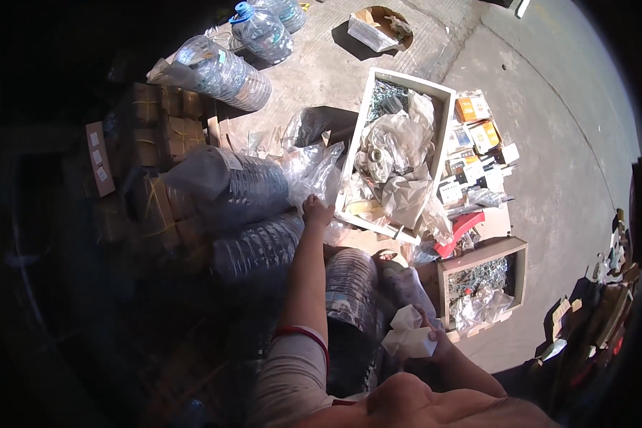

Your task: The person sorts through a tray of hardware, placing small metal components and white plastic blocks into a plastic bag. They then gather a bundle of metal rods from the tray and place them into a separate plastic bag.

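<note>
Left hand [318, 211] pinching clear plastic bag [312, 171], just beside large pale-rimmed tray [415, 81]. Right hand [442, 345] gripping white carton [411, 342] (flaps open), near smaller tray [485, 252]. Farther out: orange-and-white boxes [472, 109], large blue-capped bottle [265, 36].

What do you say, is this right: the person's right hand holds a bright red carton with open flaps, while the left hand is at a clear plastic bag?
Not quite: the carton with open flaps in the right hand is white, not red, as the head view shows. The left hand is at a clear plastic bag.
</note>
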`<state>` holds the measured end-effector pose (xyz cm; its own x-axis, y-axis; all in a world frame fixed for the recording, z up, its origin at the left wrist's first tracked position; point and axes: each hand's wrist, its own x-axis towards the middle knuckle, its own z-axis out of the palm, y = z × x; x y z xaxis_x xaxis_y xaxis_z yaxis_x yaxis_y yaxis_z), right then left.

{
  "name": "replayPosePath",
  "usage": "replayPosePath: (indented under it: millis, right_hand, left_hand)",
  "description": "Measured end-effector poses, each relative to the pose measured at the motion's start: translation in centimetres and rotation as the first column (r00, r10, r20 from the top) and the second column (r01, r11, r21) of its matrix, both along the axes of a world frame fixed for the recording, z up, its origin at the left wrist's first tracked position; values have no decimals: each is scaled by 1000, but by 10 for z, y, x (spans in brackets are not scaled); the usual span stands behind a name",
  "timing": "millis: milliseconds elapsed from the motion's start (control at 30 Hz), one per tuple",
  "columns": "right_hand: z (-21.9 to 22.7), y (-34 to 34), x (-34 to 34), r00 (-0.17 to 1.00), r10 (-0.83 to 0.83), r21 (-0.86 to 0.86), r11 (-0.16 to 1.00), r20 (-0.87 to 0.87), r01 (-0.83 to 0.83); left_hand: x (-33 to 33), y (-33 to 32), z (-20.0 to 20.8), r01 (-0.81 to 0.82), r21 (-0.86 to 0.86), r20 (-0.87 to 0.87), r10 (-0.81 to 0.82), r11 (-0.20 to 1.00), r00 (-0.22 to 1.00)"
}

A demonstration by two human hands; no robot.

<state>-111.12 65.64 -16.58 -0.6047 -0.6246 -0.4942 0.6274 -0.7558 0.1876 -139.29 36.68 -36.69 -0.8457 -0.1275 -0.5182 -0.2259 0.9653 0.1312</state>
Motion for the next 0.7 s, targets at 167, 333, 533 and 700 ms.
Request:
replayPosePath:
  millis: [167,333,533,700]
  right_hand:
    - [-12,7,18,998,23,58,998,-57,-20]
    - [-9,6,66,985,31,105,994,-170,-13]
    - [93,19,151,881,95,67,995,-464,-72]
    - [213,21,258,712,188,11,969,-677,-245]
  left_hand:
    - [43,22,86,-138,431,-520,371,891,769]
    - [170,26,214,-169,914,-201,776,368,598]
    - [415,32,361,30,921,321,804,-387,501]
    - [627,27,384,33,790,486,658,-612,576]
